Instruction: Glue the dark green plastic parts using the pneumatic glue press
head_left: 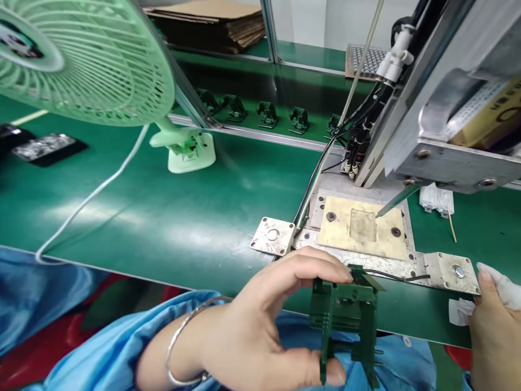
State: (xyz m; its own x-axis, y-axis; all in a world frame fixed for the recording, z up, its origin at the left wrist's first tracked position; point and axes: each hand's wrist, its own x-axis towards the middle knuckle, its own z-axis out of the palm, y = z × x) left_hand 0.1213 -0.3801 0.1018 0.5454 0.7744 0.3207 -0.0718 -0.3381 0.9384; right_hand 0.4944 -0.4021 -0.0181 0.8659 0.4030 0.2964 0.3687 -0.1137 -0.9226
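Observation:
My left hand pinches a dark green plastic frame part between thumb below and fingers on top, holding it at the near table edge, over my blue-clad lap. My right hand sits at the lower right edge, wearing a white finger cot, its thumb raised beside the metal base plate; its other fingers are out of sight. Beyond the part lies a yellowish fixture pad on that base plate, with a thin metal tip pointing down at it from the machine head.
A light green desk fan stands at the back left, its white cord trailing over the green mat. Several dark green parts line the conveyor behind. Black cables run to the fixture. Cardboard is stacked far back.

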